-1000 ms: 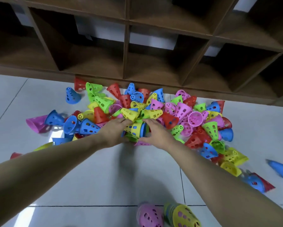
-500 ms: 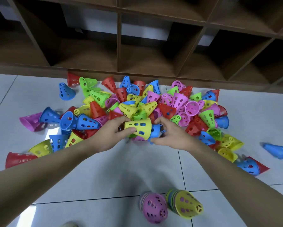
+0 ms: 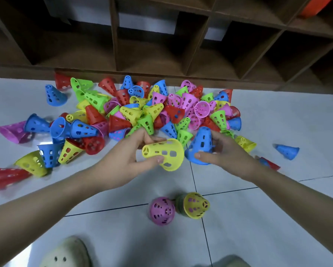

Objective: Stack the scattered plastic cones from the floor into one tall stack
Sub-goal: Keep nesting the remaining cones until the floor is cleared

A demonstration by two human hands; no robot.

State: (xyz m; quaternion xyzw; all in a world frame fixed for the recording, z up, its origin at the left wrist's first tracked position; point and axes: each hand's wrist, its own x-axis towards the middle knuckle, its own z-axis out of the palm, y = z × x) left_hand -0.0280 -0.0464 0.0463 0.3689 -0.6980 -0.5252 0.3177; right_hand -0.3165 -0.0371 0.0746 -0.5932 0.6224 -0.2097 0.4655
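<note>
- The left hand (image 3: 127, 153) holds a yellow cone (image 3: 164, 154) above the floor, thumb under its side and fingers curled behind it; the cone lies on its side, narrow tip toward nine o'clock, wide mouth toward three.
- The right hand (image 3: 222, 151) grips a blue cone (image 3: 200, 145) by its lower rim, thumb across the front; this one is nearly upright, tip toward twelve o'clock.
- The two cones sit just beside each other, the yellow mouth close to the blue rim; I cannot tell whether they touch.
- Beyond the hands, toward twelve o'clock, the pile of cones (image 3: 142, 110) sprawls across the pale tiled floor (image 3: 123, 189), red, green, pink, blue and yellow all tumbled together.
- A lone blue cone (image 3: 288, 151) lies apart at three o'clock from the hands.
- At six o'clock from the hands, two short stacks stand near each other on the floor: a pink stack (image 3: 161, 211) and, just beside it, a yellow-topped stack (image 3: 195, 205), both tipped a little.
- A dark wooden shelf unit (image 3: 152, 45) with open cubbies runs along the far edge, the pile right against its base.
- A pale clog (image 3: 67, 253) shows at the bottom, seven o'clock.
</note>
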